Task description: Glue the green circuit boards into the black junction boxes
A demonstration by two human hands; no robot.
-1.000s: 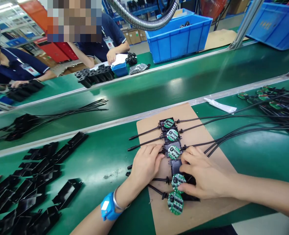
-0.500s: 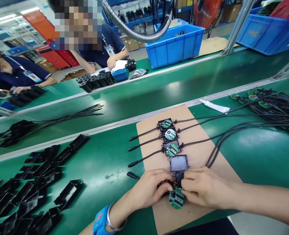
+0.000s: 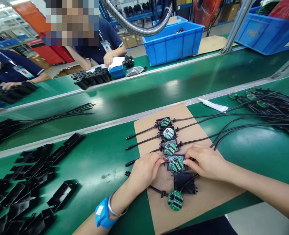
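A round green circuit board (image 3: 177,164) with black parts lies over the fourth black plastic case in a column. My left hand (image 3: 145,168), fingertips pinched together, grips the black cable at the board's left side. At its right edge, my right hand (image 3: 204,160) pinches the black cable there, mostly covered by the fingers. Three cases farther up hold round boards, such as this wired board (image 3: 170,148). Below my hands is an open black case (image 3: 184,182) with no board in it. Another wired circuit board (image 3: 175,200) rests on the cardboard sheet (image 3: 159,215).
Loose black cases (image 3: 63,195) cover the left of the green bench. At right lies a pile of cables (image 3: 279,107) with boards, near a white tube (image 3: 214,105). Blue bins (image 3: 172,45) and two co-workers are beyond the metal rail.
Both hands have moved up the column. A board now sits over the fourth case, which was bare before; the lower board and fifth case are uncovered by my hands.
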